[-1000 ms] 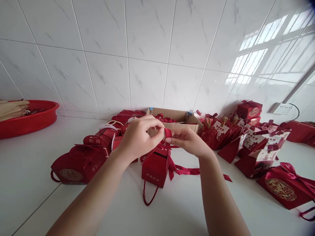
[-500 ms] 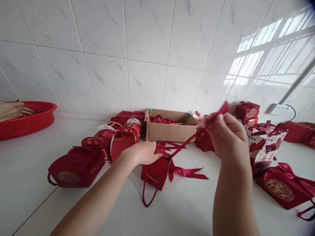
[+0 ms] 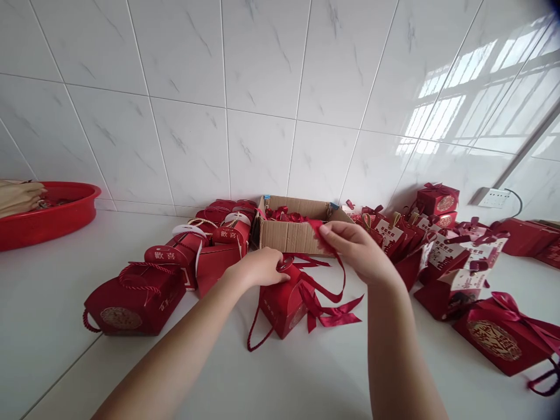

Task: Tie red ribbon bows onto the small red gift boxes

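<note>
While the left hand (image 3: 259,269) clasps the upper end of a small red cardboard gift box (image 3: 282,306) on the white table (image 3: 315,376), the right hand (image 3: 362,248) pinches a narrow red satin ribbon (image 3: 318,235).

open white tabletop (image 3: 280,385) before the small red box (image 3: 280,304), carton (image 3: 286,236) blocking behind, gift boxes (image 3: 131,306) crowding both sides

two hands of mine: left hand (image 3: 259,268), right hand (image 3: 359,251). i count one handled box (image 3: 283,309), one ribbon i hold (image 3: 317,230), one cardboard carton (image 3: 286,236), one red basin (image 3: 81,211), one socket block (image 3: 494,198), two stacked boxes (image 3: 432,202) at back right and one gold-emblem box (image 3: 503,338). the overlapping bags (image 3: 391,233) near it, and the packed boxes (image 3: 230,234) on my left, i can't count exactly.
</note>
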`<state>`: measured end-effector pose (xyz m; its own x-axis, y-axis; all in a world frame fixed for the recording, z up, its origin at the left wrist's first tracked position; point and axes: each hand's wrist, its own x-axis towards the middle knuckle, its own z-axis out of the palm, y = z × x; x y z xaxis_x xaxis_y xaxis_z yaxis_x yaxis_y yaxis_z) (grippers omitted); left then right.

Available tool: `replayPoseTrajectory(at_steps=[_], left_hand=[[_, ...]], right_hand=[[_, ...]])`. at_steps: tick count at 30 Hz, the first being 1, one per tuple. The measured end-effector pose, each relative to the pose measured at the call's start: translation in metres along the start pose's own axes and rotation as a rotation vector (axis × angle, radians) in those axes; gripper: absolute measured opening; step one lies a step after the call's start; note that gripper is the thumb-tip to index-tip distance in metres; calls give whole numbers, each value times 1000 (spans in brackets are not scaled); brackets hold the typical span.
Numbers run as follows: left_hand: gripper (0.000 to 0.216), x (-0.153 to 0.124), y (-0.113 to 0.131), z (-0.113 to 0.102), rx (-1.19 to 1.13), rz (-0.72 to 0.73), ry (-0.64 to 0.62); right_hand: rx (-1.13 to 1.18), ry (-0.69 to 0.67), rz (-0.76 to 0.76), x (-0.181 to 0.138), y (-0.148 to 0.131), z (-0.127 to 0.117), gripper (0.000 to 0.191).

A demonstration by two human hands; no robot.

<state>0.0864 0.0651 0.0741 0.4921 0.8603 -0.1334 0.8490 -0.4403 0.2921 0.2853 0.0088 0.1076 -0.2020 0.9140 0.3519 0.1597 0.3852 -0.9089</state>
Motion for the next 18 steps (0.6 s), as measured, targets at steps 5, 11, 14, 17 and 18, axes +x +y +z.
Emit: replayPoseTrajectory(at_steps=[5, 11, 14, 17, 18], left_hand=[[40, -2, -17, -12, -168, -23, 87], [33, -6, -23, -22, -275, 24, 33], [31, -5, -24, -21, -290, 17, 30], [30, -3, -24, -20, -276, 3, 37], [30, -3, -23, -20, -274, -6, 42]], right_hand=[[-189, -167, 184, 10, 13, 16, 37], [-350, -201, 253, 21, 29, 30, 39], [-379, -226, 285, 26, 37, 35, 37], [-430, -236, 332, 29, 43, 41, 37], [-448, -233, 346, 30, 45, 43, 38]])
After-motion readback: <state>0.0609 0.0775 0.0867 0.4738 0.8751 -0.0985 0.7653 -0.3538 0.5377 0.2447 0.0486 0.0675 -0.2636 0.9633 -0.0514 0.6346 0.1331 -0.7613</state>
